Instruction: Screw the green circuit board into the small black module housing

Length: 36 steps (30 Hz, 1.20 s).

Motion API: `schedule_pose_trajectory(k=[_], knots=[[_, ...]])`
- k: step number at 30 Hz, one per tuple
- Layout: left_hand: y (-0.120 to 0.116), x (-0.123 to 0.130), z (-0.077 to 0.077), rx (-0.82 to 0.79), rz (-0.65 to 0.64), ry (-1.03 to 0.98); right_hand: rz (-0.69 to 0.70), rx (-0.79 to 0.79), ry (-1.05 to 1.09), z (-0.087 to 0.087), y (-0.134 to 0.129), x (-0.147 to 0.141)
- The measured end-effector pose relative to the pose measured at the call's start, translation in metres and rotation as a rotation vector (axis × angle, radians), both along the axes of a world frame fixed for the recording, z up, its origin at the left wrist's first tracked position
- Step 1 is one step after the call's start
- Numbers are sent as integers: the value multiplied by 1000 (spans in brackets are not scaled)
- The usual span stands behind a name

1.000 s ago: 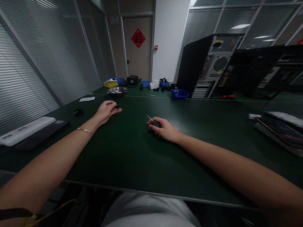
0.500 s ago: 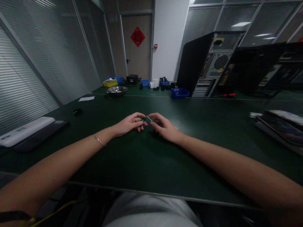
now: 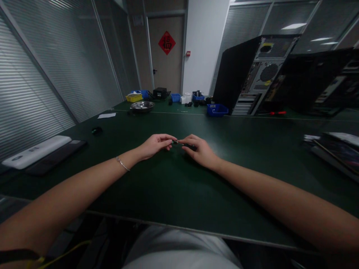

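Near the middle of the green table (image 3: 168, 190), my left hand (image 3: 158, 145) has its fingers closed on a small dark piece (image 3: 174, 142), too small to name. My right hand (image 3: 200, 150) grips a thin tool, like a small screwdriver, with a dark handle and a metal shaft (image 3: 180, 143). The shaft points left, its tip at the small piece by my left fingertips. Both hands are held close together, low over the table. Whether the tip touches the piece is hard to make out.
A metal bowl (image 3: 142, 107), a yellow bin (image 3: 134, 98) and a blue bin (image 3: 217, 110) stand at the back. Black computer cases (image 3: 238, 71) rise behind on the right. Left are a white device (image 3: 36, 152) and a mouse (image 3: 97, 130); a stack (image 3: 336, 149) lies far right.
The view has shifted slightly, so the scene sits further right. The tool has tilted flatter, and its tip is now at the piece in my left fingers, which have drawn together.
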<state>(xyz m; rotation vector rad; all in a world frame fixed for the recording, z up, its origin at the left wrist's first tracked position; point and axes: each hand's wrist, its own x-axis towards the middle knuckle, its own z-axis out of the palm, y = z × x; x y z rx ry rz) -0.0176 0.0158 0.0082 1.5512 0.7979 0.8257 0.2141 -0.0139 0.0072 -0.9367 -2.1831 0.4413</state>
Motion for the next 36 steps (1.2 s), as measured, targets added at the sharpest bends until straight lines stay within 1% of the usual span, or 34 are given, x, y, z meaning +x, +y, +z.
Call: schedule_pose_trajectory(k=[4,7,11,16,22,36], knots=[[-3,1,3,-4,-18,30,-9,-17,-19,0,1,0],[-3,3,3,-1,7,30,-5,8,-5,0,1,1],[-2,3,2,-27,34,-19,-11,44,45,-1,1,1],[-1,3,1,-33,61,-38,-27,41,30,-1,0,1],[0,3,-1,-42,46,-41,-30,36,15,0,-1,1],[-2,4,0,-55,55,-52,-48,44,-17,0,-2,0]])
